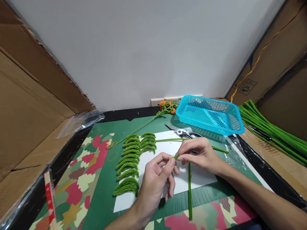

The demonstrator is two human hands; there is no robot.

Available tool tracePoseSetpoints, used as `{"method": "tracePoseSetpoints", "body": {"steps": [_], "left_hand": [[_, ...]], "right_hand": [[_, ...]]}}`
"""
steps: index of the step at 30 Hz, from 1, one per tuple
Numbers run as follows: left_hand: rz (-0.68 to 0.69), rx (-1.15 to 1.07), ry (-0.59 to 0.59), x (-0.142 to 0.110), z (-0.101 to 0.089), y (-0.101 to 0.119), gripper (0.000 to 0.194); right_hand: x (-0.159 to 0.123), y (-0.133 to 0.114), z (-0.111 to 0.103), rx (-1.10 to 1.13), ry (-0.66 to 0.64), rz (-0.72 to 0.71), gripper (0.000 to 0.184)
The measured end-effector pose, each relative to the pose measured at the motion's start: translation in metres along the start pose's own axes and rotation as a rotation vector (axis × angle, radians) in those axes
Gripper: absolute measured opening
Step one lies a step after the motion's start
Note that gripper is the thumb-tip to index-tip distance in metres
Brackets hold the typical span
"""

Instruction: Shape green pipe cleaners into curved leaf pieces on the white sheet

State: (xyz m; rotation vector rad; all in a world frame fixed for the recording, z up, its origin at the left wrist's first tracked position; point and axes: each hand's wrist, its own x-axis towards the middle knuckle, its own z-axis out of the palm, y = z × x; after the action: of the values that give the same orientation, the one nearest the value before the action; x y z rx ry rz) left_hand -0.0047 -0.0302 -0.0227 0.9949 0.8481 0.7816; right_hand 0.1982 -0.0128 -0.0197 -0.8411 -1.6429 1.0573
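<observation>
Between my two hands is a short piece of green pipe cleaner [177,157], mostly covered by the fingertips. My left hand [157,174] pinches one end with thumb and forefinger, the other fingers loosely curled. From the right, my right hand [200,154] closes thumb and forefinger on the other end. Below it a straight green pipe cleaner [190,195] runs down from the white paper [201,177] over the green mat. Two columns of curved green pipe-cleaner leaves [128,166] lie left of my hands. Scissors [183,132] rest behind my right hand, which partly hides them.
At the back right stands a blue plastic basket [208,127]. An orange pipe-cleaner flower [165,104] with a long green stem lies beside it. A bundle of green pipe cleaners [271,127] sits far right. Cardboard walls [35,73] flank the work surface; clear plastic [80,123] lies back left.
</observation>
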Motion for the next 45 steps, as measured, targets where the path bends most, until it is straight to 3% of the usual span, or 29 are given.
{"method": "tracePoseSetpoints", "body": {"steps": [10, 21, 28, 33, 38, 42, 45], "left_hand": [[0.022, 0.169, 0.143, 0.003, -0.004, 0.008, 0.043], [0.064, 0.222, 0.264, 0.001, -0.005, 0.003, 0.043], [0.138, 0.257, 0.327, 0.0, -0.002, 0.003, 0.037], [0.093, 0.231, 0.294, -0.001, -0.002, 0.004, 0.039], [0.027, 0.139, 0.201, -0.001, -0.002, 0.007, 0.041], [-0.039, 0.051, 0.146, -0.003, 0.001, 0.009, 0.038], [-0.072, -0.017, 0.105, -0.004, 0.003, 0.011, 0.036]], "right_hand": [[-0.004, -0.003, 0.016, -0.137, 0.131, 0.023, 0.023], [-0.007, -0.001, 0.024, -0.203, 0.153, 0.055, 0.03], [-0.013, 0.0, 0.025, -0.458, 0.1, -0.156, 0.022], [-0.014, 0.002, 0.019, -0.579, 0.045, -0.324, 0.007], [-0.01, 0.002, 0.012, -0.756, 0.052, -0.489, 0.013], [-0.009, -0.001, 0.011, -0.758, 0.158, -0.564, 0.019], [-0.009, 0.001, 0.009, -0.776, 0.166, -0.613, 0.028]]}}
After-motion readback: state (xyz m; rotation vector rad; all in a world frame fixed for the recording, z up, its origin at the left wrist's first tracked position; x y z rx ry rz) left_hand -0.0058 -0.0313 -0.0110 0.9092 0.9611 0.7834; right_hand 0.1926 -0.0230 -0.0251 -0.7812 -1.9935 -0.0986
